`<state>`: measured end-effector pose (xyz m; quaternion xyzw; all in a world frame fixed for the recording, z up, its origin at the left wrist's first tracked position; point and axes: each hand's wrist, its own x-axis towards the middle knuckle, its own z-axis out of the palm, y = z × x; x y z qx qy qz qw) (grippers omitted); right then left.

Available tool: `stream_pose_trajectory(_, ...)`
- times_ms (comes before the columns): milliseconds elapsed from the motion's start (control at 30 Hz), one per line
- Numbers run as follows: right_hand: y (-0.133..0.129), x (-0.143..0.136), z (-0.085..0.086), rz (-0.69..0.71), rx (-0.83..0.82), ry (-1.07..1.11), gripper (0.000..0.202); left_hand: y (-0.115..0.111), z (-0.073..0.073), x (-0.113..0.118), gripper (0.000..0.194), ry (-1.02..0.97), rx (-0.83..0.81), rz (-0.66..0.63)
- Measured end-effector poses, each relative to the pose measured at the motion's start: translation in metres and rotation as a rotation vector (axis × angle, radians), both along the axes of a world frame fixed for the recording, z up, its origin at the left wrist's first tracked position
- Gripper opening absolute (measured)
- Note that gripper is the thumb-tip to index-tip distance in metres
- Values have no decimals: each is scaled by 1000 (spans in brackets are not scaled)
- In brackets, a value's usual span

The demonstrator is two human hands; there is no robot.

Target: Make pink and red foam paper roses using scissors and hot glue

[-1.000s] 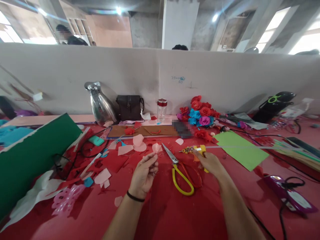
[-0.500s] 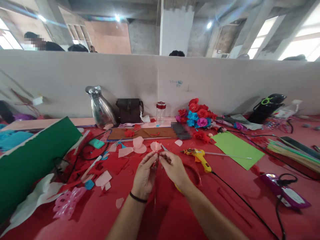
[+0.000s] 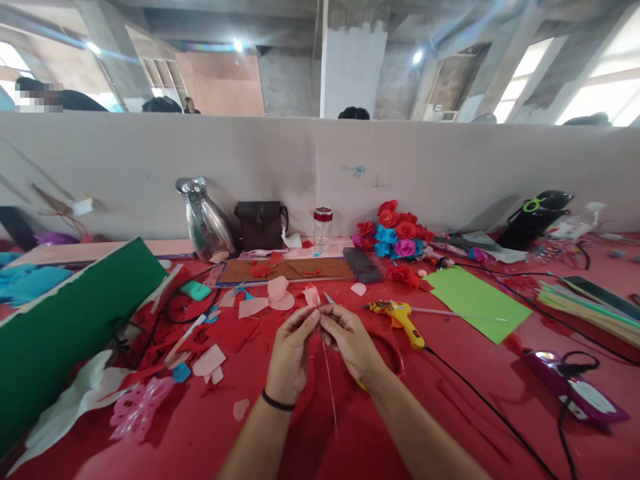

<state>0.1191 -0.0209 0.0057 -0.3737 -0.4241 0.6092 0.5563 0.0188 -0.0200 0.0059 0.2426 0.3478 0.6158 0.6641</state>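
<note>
My left hand (image 3: 291,350) and my right hand (image 3: 353,341) meet at the middle of the red table, fingertips pinched together. Between them is the base of a small pale pink paper flower (image 3: 311,295) with a bit of red at its top. A thin wire stem (image 3: 329,380) runs down from the fingers towards me. Both hands are closed on this flower, and its lowest part is hidden by the fingertips. Beyond my right fingers shows a pointed grey blade (image 3: 329,298). Under my right wrist lies a red looped handle (image 3: 395,350), partly covered.
A yellow glue gun (image 3: 407,323) with a black cord lies to the right, near a light green sheet (image 3: 480,303). Pink paper petals (image 3: 254,307) and scraps are scattered left, beside a green board (image 3: 85,327). Behind are a metal jug (image 3: 205,223), glass jar (image 3: 323,230) and paper flowers (image 3: 400,230).
The wire stem has swung so its lower end points further right. The pink flower has turned and looks narrower. Both hands stay close together, and the view has shifted slightly.
</note>
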Motion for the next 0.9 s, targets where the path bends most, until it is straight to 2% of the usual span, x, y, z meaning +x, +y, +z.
stream_pose_trajectory(233,-2,8,-1,74,-61,210,19,1,0,-5,22,10,-7,-37)
stream_pose_trajectory(433,-2,10,-3,106,-110,243,18,6,1,-2,17,33,9,-103)
stream_pose_trajectory(900,-4,8,-6,75,-80,186,17,3,10,-6,17,84,-20,35)
